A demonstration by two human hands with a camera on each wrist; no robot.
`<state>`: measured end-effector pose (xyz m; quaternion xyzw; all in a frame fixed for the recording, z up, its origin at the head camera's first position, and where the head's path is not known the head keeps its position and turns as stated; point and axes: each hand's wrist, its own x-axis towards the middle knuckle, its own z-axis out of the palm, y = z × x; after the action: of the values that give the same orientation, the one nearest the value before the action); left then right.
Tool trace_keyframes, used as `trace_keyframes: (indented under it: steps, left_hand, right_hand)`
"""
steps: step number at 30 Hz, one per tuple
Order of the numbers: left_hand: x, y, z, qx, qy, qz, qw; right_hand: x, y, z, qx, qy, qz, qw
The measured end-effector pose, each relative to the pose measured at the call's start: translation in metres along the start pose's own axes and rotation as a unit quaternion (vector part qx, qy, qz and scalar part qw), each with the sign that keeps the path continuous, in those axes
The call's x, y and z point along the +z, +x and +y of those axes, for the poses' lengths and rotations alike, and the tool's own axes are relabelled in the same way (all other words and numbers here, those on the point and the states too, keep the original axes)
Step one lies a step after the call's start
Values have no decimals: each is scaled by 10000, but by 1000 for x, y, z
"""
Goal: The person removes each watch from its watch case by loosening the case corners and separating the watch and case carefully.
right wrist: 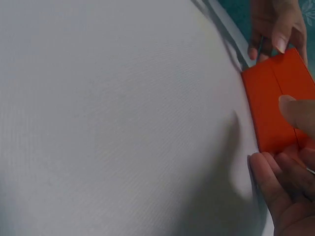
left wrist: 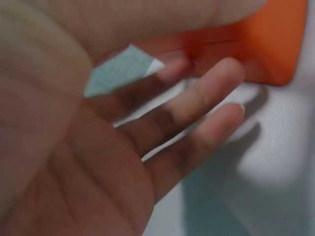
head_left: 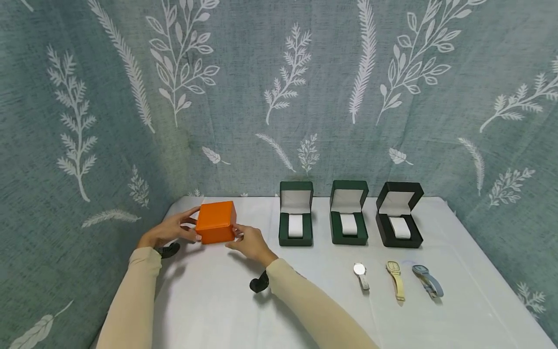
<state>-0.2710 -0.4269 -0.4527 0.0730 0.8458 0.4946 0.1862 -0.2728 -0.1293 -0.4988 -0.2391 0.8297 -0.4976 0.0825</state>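
Observation:
An orange box (head_left: 215,223) with its lid down sits at the far left of the white table. At its left side my left hand (head_left: 176,229) holds it, thumb by the front corner and index finger near the top back edge. The left wrist view shows other fingers of this hand (left wrist: 162,118) stretched out beneath the thumb, partly off the box. My right hand (head_left: 252,244) holds the opposite side. In the right wrist view the right thumb lies over the box's seamed face (right wrist: 270,103), its fingers (right wrist: 283,187) along the edge.
Two open green watch boxes (head_left: 296,237) (head_left: 349,236) and an open black one (head_left: 399,237), each with a white cushion, stand at the back. In front lie a silver watch (head_left: 361,275), a gold watch (head_left: 395,278) and a blue-grey watch (head_left: 428,280). Patterned curtain (head_left: 244,97) borders the table.

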Motion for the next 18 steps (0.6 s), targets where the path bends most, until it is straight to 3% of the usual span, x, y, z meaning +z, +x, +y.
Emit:
trace_keyframes:
  steps: [4,18]
  left_hand:
    - [0,5,2,-131,118,-66,9998]
    - [-2,12,6,54,268,-576,9980]
  right_hand:
    - [-2,1,1,-3,-77,-86,9999]
    - [1,0,6,-89,-67,142,9998]
